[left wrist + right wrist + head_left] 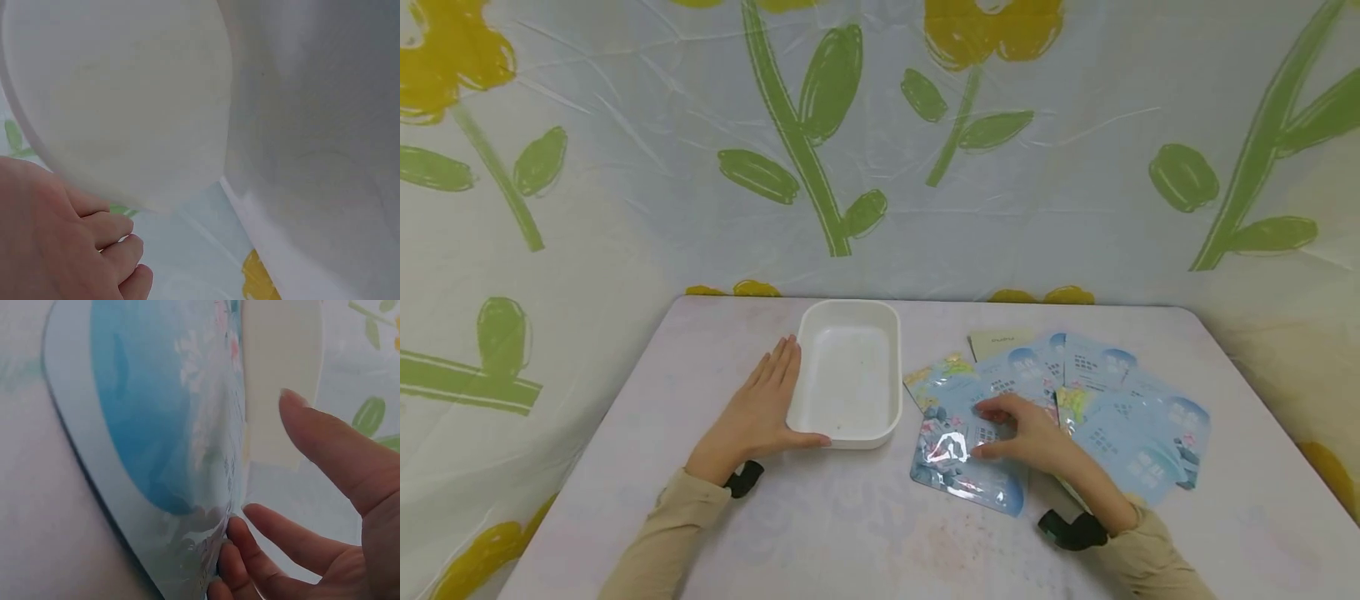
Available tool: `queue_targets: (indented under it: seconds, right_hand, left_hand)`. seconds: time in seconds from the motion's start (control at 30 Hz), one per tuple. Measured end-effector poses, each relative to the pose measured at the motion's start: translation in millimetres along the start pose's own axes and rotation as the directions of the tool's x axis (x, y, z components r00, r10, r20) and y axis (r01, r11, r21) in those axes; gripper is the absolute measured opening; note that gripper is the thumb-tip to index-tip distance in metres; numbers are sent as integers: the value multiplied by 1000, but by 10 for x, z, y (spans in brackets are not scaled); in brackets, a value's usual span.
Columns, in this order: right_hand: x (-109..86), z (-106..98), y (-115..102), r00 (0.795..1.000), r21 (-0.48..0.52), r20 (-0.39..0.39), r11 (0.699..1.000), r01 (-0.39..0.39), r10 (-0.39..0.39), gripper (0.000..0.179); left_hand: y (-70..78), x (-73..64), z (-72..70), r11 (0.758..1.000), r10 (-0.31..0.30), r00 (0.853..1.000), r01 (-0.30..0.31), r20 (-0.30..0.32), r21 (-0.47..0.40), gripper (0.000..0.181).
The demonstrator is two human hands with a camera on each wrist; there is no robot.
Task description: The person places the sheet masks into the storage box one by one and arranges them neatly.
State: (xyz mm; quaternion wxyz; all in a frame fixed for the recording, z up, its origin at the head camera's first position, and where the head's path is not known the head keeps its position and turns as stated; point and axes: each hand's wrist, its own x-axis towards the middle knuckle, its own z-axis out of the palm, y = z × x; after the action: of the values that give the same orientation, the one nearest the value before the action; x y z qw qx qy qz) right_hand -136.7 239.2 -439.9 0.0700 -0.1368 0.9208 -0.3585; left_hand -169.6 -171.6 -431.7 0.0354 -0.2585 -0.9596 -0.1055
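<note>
"While the right hand (pixel 1030 437) is arching over the nearest blue packet (pixel 973 487), how are its fingers (pixel 997 403) faring?"

"They are curving with the thumb standing well apart, and they are gripping nothing; some fingertips are apparently touching the film. I'd be bringing thumb and fingertips in from opposite edges and pinching one packet only, because others are overlapping there (slick film is probably slipping easily)."

"And the left hand (pixel 752 421)?"

"It is lying along the left side of the white tray (pixel 850 375), its thumb reaching the near rim, bracing rather than clasping, I'd say. Pressing lightly is probably best, so the tray isn't skidding across the worktop (pixel 835 517)."

"Where is that packet lying, and how is it looking?"

"It is lying just right of the tray, at the near left of the fanned packets (pixel 1150 425); a cream packet (pixel 996 342) is peeking out at the far side. It is showing pale blue, with pinkish flowers decorating its left part, a deeper blue filling its near right corner, and its glossy front catching the light."
</note>
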Motion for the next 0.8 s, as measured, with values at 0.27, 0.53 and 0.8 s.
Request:
queue_targets:
  seconds: [0.27, 0.53, 0.8]
  right_hand:
    - [4, 39, -17, 999, -23, 12, 999, 33, -33, 69]
    - [-3, 36, -34, 999, 18, 29, 999, -45, 45, 50]
    - [25, 17, 11, 996, 37, 86, 999, -6, 3, 23]
  left_hand:
    - [4, 6, 94, 1000, 1, 1000, -1, 9, -9, 139]
    - [30, -13, 111, 1000, -15, 1000, 15, 19, -17, 135]
    - [28, -17, 115, 1000, -10, 1000, 10, 22, -9, 134]
